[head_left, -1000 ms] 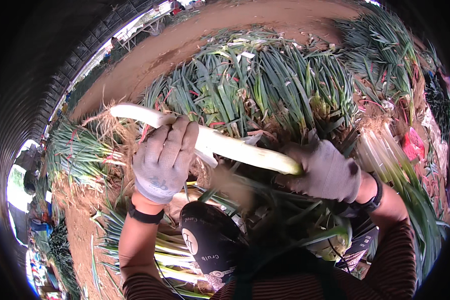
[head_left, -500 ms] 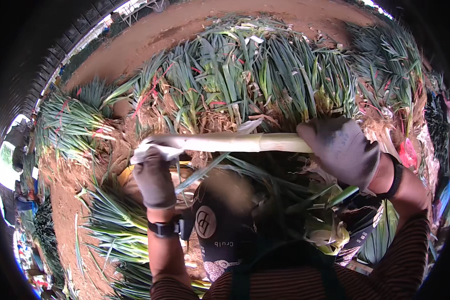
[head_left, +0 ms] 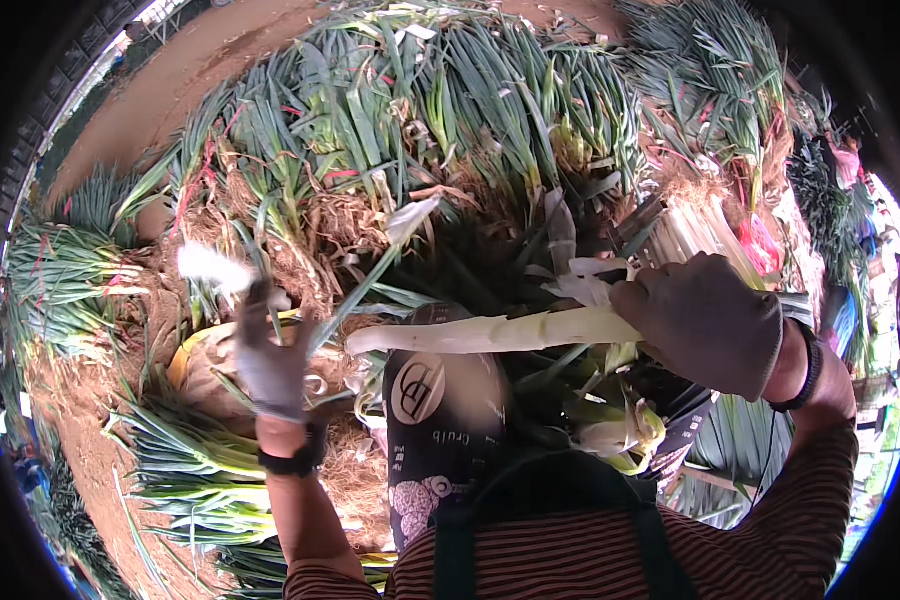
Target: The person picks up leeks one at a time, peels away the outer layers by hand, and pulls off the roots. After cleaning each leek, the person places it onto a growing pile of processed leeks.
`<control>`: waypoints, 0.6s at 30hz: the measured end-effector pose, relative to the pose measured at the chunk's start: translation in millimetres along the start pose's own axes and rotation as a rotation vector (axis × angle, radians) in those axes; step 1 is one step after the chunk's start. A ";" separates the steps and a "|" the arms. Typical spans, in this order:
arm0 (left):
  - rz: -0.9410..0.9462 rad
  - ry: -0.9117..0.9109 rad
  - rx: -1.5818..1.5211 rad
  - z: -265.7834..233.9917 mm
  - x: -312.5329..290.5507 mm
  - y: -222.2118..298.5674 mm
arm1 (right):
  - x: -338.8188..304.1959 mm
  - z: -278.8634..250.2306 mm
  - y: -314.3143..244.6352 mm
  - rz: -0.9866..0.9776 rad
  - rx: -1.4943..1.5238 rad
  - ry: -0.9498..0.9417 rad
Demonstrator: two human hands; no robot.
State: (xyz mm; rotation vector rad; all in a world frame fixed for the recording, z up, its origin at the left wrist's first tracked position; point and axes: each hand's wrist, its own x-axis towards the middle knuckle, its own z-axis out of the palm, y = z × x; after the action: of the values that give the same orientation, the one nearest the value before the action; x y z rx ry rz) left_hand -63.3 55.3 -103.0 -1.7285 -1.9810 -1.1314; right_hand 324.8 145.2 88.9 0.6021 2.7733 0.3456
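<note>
My right hand (head_left: 708, 322), in a grey glove, is closed around one end of a leek (head_left: 500, 334). The pale, smooth stalk lies almost level across my lap, its free white end toward the left. My left hand (head_left: 273, 362), also gloved, is apart from the stalk, its fingers spread and somewhat blurred. A blurred white piece of leek skin (head_left: 215, 267) is just beyond those fingertips; whether it touches them is unclear. Trimmed leaves and peelings (head_left: 620, 440) lie below the stalk, near my right knee.
Bundles of leeks (head_left: 450, 100) with red ties stand in a wide row ahead. More leeks lie at the left (head_left: 190, 470) and far right (head_left: 720, 75). Peeled white stalks (head_left: 695, 240) are stacked beyond my right hand, beside a red plastic bag (head_left: 760, 245). Bare brown soil (head_left: 80, 420) shows at left.
My left hand has come off the leek and moved left and down, and the white skin has come away from the stalk. My right hand still grips the leek, now slightly lower. The view has shifted.
</note>
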 end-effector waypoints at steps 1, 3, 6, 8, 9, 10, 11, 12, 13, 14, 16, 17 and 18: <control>-0.116 -0.156 -0.240 0.1 4.0 48.0 | 1.4 0.3 -1.0 -0.006 0.006 -0.016; 0.209 -0.239 -0.390 5.8 8.2 112.1 | 6.8 -2.4 -4.5 -0.025 -0.013 -0.049; 0.354 -0.363 -0.400 11.8 -2.2 153.0 | 10.2 -9.5 -9.3 -0.055 -0.007 -0.084; 0.375 -0.269 -0.383 21.6 -14.9 155.4 | 11.9 -11.3 -12.4 -0.091 -0.036 -0.102; 0.372 -0.272 -0.386 21.6 -17.0 154.0 | 12.2 -12.8 -12.6 -0.092 -0.033 -0.106; 0.388 -0.285 -0.385 21.1 -15.5 152.3 | 12.4 -14.0 -12.0 -0.104 -0.047 -0.112; 0.404 -0.299 -0.384 20.6 -13.7 150.5 | 12.6 -14.3 -12.2 -0.116 -0.061 -0.118; 0.412 -0.307 -0.399 20.3 -12.2 148.9 | 12.9 -13.8 -13.3 -0.116 -0.056 -0.122; 0.411 -0.310 -0.398 19.4 -11.1 147.3 | 14.1 -13.4 -14.4 -0.117 -0.064 -0.106; 0.418 -0.321 -0.424 18.5 -10.5 145.9 | 15.4 -13.1 -15.5 -0.118 -0.071 -0.089; 0.423 -0.334 -0.449 16.8 -11.5 143.6 | 17.9 -15.0 -16.9 -0.129 -0.077 -0.090; 0.433 -0.325 -0.441 16.2 -12.5 142.6 | 18.8 -15.6 -17.4 -0.138 -0.086 -0.091; 0.442 -0.316 -0.434 15.6 -13.6 141.6 | 19.6 -15.0 -18.1 -0.139 -0.084 -0.092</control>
State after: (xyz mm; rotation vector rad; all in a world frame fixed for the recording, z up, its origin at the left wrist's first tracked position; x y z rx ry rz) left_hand 75.9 53.5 -69.8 -2.5452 -1.4396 -1.2423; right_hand 296.3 135.1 93.3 0.3921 2.6789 0.3915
